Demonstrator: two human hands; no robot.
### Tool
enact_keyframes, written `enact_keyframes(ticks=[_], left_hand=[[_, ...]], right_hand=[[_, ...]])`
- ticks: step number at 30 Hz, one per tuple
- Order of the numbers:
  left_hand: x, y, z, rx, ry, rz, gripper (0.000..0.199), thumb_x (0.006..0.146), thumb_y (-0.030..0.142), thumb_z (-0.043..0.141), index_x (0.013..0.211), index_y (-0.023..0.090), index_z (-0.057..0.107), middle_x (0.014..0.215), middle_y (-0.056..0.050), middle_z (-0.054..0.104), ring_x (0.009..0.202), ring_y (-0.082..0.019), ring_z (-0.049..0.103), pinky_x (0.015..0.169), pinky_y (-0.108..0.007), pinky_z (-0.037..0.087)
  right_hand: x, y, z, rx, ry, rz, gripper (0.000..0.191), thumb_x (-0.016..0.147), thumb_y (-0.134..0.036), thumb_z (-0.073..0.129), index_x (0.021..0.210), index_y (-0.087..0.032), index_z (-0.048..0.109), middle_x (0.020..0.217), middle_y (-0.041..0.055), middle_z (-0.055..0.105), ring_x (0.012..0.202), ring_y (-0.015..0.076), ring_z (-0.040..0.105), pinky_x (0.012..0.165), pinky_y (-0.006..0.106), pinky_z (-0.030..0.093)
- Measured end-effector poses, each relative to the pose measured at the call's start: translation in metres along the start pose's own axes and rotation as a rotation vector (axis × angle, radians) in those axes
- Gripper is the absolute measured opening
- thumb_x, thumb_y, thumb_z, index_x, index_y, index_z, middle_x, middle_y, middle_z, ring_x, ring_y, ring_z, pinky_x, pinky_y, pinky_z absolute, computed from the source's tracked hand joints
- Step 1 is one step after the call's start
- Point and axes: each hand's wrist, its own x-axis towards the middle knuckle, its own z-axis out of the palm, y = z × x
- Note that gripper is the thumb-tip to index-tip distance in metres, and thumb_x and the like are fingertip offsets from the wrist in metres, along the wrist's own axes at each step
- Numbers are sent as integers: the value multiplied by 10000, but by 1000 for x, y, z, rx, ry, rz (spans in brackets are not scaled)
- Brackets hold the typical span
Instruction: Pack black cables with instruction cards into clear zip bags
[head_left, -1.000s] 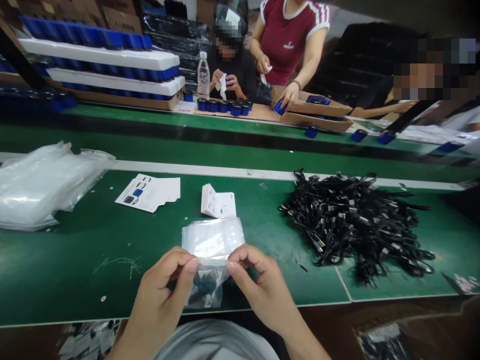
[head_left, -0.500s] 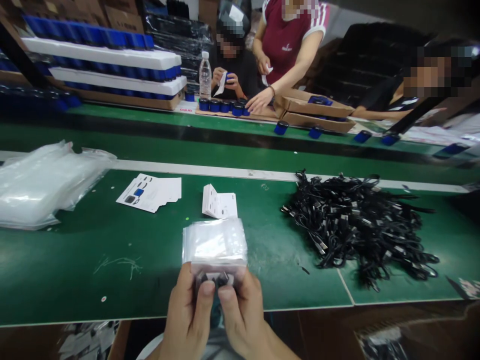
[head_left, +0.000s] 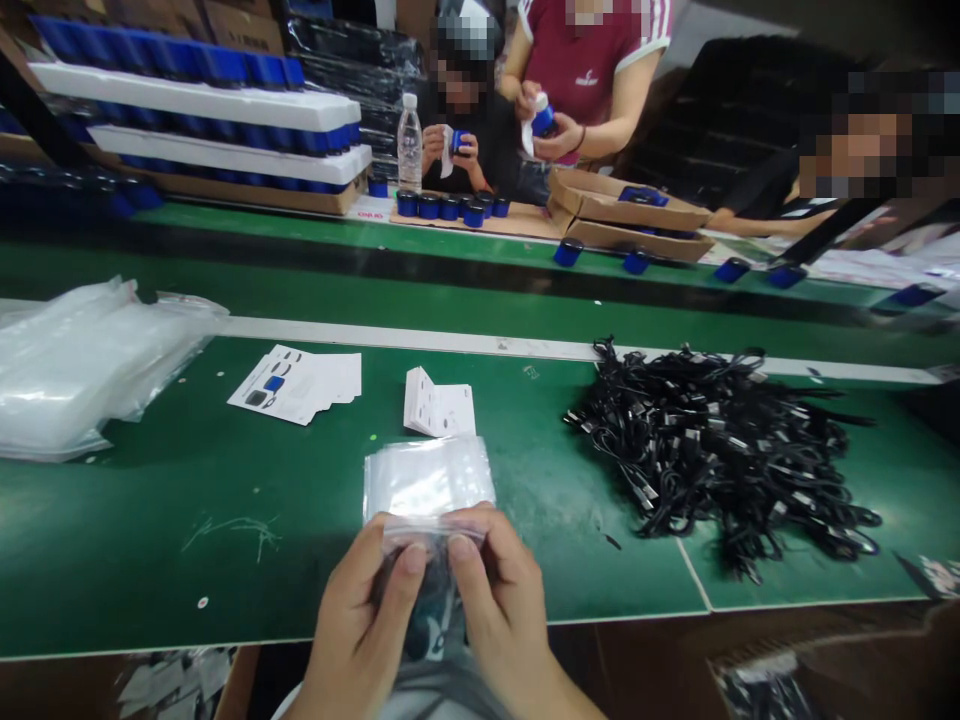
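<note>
My left hand [head_left: 360, 605] and my right hand [head_left: 501, 600] pinch the upper edge of a clear zip-seal bag [head_left: 433, 530] at the table's front edge, thumbs toward me. Something dark shows through the bag below my thumbs; its shape is partly hidden. Just beyond my fingers lies a stack of clear plastic bags [head_left: 427, 475]. Behind that stack sit some folded white leaflets [head_left: 451, 408], and more printed leaflets [head_left: 300, 388] are fanned out to the left.
A heap of black USB cables [head_left: 705, 450] covers the right side of the green table [head_left: 247, 560]. Packs of clear plastic bags [head_left: 75, 370] lie at the left. Across the table, people handle blue-and-black items beside a water bottle [head_left: 409, 145] and cardboard trays [head_left: 622, 225].
My thumbs have moved up to the bag's top edge, and the dark contents now sit lower. Across the table, a person has picked up a blue item.
</note>
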Motion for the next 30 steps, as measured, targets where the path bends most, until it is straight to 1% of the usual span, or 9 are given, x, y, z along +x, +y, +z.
enact_keyframes(ticks=[3, 7, 13, 16, 18, 21, 25, 27, 30], left_hand=[[5, 7, -7, -61, -28, -115, 145, 832, 328, 535, 821, 212, 620, 718, 18, 659, 657, -123, 624, 592, -166, 490], [8, 11, -12, -99, 3, -144, 166, 821, 330, 550, 740, 210, 633, 719, 16, 636, 646, -116, 595, 600, -169, 465], [13, 7, -19, -43, -102, -108, 145, 821, 309, 563, 734, 227, 645, 714, 25, 626, 628, -96, 579, 573, -142, 444], [13, 7, -21, -12, -83, -124, 150, 809, 310, 577, 702, 224, 638, 688, 34, 600, 580, -88, 542, 566, -147, 438], [13, 7, -21, 19, -72, -98, 147, 806, 301, 578, 696, 219, 630, 681, 33, 594, 582, -92, 537, 580, -157, 440], [13, 6, -21, 73, -77, -30, 131, 805, 278, 573, 705, 214, 627, 695, 23, 610, 618, -106, 562, 591, -169, 449], [13, 7, -20, 91, -116, 13, 105, 799, 257, 585, 721, 224, 647, 705, 20, 643, 657, -115, 611, 604, -167, 471], [13, 7, -19, 84, -128, 30, 113, 791, 245, 594, 699, 227, 658, 689, 19, 657, 683, -124, 637, 605, -163, 480], [12, 6, -20, 61, -98, 19, 148, 779, 247, 599, 657, 226, 681, 673, 6, 680, 687, -142, 654, 602, -173, 494]], right_hand=[[6, -3, -9, 44, -16, 96, 122, 852, -213, 532, 734, -188, 552, 678, -14, 532, 609, 119, 505, 565, 221, 402], [9, -8, -14, 99, -60, 87, 131, 827, -192, 569, 697, -185, 581, 688, -5, 552, 651, 128, 526, 604, 232, 415], [8, -13, -14, 86, -88, 99, 127, 814, -169, 575, 688, -179, 589, 681, -2, 554, 647, 127, 521, 608, 237, 412], [7, -13, -14, 56, -91, 83, 139, 808, -159, 569, 670, -177, 574, 661, -7, 540, 636, 123, 509, 604, 232, 406], [7, -14, -14, 45, -84, 71, 144, 807, -160, 566, 664, -177, 568, 655, -9, 536, 632, 122, 505, 601, 230, 404], [8, -14, -14, 21, -87, 66, 146, 814, -162, 558, 670, -180, 572, 660, -7, 541, 636, 123, 511, 601, 229, 406], [7, -13, -14, -5, -138, 64, 138, 823, -153, 550, 702, -180, 611, 681, 2, 568, 642, 127, 539, 601, 231, 421], [7, -13, -14, -18, -104, 33, 134, 817, -151, 563, 707, -176, 634, 667, 7, 581, 626, 130, 552, 588, 235, 425], [7, -12, -16, -36, -58, -7, 110, 800, -151, 601, 721, -171, 675, 659, 17, 620, 604, 132, 575, 567, 233, 432]])
